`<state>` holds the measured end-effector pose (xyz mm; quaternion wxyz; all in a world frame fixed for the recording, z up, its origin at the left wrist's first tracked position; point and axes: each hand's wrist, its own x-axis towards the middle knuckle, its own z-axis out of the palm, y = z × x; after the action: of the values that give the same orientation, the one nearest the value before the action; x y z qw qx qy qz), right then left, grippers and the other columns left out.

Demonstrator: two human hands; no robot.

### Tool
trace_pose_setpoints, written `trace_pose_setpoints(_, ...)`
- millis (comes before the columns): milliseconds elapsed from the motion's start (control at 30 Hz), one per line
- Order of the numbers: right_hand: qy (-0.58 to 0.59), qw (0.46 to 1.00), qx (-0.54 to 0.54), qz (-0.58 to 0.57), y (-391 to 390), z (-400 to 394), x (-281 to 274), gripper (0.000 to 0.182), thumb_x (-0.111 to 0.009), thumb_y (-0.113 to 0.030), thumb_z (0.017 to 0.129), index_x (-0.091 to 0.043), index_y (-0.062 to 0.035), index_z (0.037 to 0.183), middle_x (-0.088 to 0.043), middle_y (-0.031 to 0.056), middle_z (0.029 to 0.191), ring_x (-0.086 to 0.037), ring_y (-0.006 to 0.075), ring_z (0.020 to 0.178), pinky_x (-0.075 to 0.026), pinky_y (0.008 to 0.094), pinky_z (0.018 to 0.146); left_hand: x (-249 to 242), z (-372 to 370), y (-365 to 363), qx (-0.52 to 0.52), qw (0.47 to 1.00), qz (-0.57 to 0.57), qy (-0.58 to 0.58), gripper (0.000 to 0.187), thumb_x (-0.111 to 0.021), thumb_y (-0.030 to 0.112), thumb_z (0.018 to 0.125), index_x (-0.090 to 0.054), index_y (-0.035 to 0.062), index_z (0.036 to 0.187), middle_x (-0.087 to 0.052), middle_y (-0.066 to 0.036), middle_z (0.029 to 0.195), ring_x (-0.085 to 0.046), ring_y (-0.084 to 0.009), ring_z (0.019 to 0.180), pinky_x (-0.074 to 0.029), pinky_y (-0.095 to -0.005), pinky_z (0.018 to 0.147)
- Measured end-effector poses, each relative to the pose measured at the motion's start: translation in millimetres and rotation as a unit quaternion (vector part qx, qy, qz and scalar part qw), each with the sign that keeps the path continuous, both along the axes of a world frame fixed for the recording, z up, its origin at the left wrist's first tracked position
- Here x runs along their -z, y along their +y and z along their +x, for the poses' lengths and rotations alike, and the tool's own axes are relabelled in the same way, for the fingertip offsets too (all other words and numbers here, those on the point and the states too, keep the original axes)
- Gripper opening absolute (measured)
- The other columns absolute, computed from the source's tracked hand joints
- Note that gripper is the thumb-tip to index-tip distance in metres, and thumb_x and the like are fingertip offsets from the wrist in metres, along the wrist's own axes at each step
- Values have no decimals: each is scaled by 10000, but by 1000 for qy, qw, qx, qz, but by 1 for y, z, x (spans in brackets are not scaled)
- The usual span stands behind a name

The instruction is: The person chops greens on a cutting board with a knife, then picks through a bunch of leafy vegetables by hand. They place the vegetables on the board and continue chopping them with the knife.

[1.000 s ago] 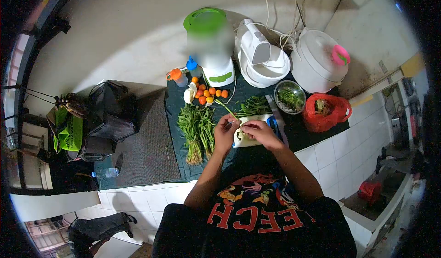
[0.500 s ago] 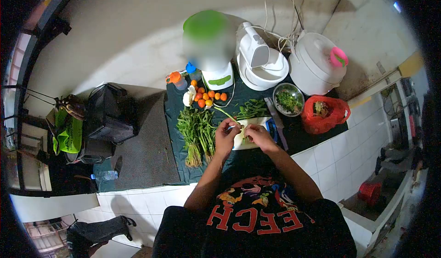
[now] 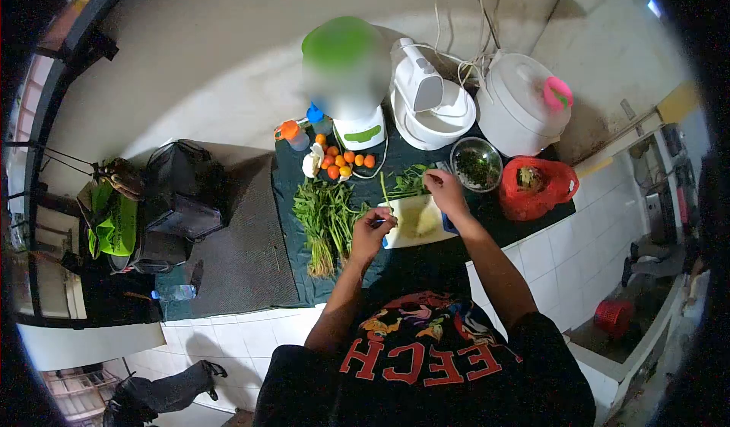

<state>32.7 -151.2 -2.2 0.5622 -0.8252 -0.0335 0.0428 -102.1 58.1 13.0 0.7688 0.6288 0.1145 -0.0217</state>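
Note:
A thin green stem (image 3: 385,187) stands up from my left hand (image 3: 372,229), whose fingers are closed on it at the left edge of the white cutting board (image 3: 418,220). Beyond the board, my right hand (image 3: 444,190) is at the pile of picked leaves (image 3: 411,180), its fingers pinched together; what they hold is too small to make out. Left of my left hand lies a bunch of leafy greens (image 3: 323,222) with roots toward me. The glass bowl (image 3: 477,165) of chopped greens is just right of my right hand.
Small orange and red tomatoes (image 3: 333,161) lie behind the greens, beside garlic (image 3: 312,161). A blender (image 3: 360,132), a stand mixer (image 3: 433,123) and a rice cooker (image 3: 525,104) line the wall. A red plastic bag (image 3: 538,191) sits at the right.
My right hand has moved away from my left, up and right to the leaf pile. The stem in my left hand now points more upright.

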Motion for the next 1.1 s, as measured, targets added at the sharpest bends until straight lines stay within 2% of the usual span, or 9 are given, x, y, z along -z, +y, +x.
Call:
trace_pose_setpoints(133, 4, 989, -57, -134, 9, -14, 5, 348, -698, -218, 914, -660, -20, 1197, -724, 88, 891, -685, 160, 833, -531, 315, 748, 7, 4, 2, 2, 1000, -6, 10, 244, -733, 35, 886, -649, -13, 1110, -686, -42, 963, -667, -127, 891, -530, -269, 820)
trace_pose_setpoints(200, 21, 987, -145, 66, 14, -25, 16, 295, -665, -177, 952, -662, -9, 1194, -712, 65, 959, -661, 126, 860, -529, 300, 777, 11, 4, 3, 9, 1000, 8, -3, 248, -739, 51, 883, -668, -15, 1112, -699, -44, 965, -668, -122, 883, -533, -269, 806)
trace_pose_setpoints(267, 130, 964, -171, 156, 24, -45, -34, 279, -655, -162, 970, -661, -1, 1198, -696, 62, 1015, -641, 104, 896, -525, 288, 795, 16, 0, 8, 72, 996, 59, 0, 248, -739, 60, 881, -682, -12, 1112, -709, -47, 958, -668, -123, 874, -534, -274, 804)
trace_pose_setpoints(433, 121, 960, -227, 108, 6, -51, -5, 194, -698, -122, 949, -688, 19, 1082, -709, 45, 872, -661, 102, 720, -530, 259, 667, 33, -20, 15, 170, 973, 152, 21, 238, -718, 84, 881, -726, 7, 1106, -752, -87, 974, -700, -157, 875, -547, -315, 809)
trace_pose_setpoints(533, 154, 948, -231, 153, -11, -71, 10, 205, -704, -122, 943, -684, 33, 1075, -711, 63, 883, -668, 113, 756, -541, 265, 705, 22, -25, 20, 193, 938, 287, -7, 234, -707, 84, 890, -726, 16, 1113, -755, -99, 992, -709, -161, 887, -549, -316, 817)
trace_pose_setpoints(767, 193, 952, -151, 184, -4, -102, 37, 254, -707, -122, 924, -668, 40, 1116, -717, 95, 944, -698, 143, 797, -572, 272, 746, 33, -19, 22, 256, 946, 196, 44, 202, -701, 107, 933, -708, -20, 1091, -746, -97, 1021, -686, -149, 937, -545, -314, 877)
trace_pose_setpoints(900, 180, 956, -131, 193, -7, -92, 25, 256, -707, -130, 925, -666, 42, 1110, -712, 91, 930, -700, 145, 809, -574, 276, 744, 35, -16, 14, 217, 955, 184, 79, 212, -717, 132, 929, -713, -19, 1077, -747, -98, 1015, -688, -153, 933, -545, -320, 866)
trace_pose_setpoints(967, 142, 961, -168, 167, -13, -85, 29, 304, -698, -145, 938, -634, 30, 1178, -699, 112, 1016, -702, 152, 784, -571, 268, 735, 42, -15, 10, 198, 972, 96, 78, 205, -725, 139, 924, -722, 1, 1075, -753, -98, 993, -699, -162, 918, -549, -336, 855)
trace_pose_setpoints(1100, 121, 985, -66, 106, -30, -84, 44, 431, -733, -192, 906, -583, 14, 1254, -667, 192, 1111, -711, 244, 876, -571, 360, 810, 64, -8, -9, 141, 971, 188, 32, 205, -757, 167, 898, -740, 24, 1044, -755, -90, 907, -704, -135, 834, -548, -310, 764)
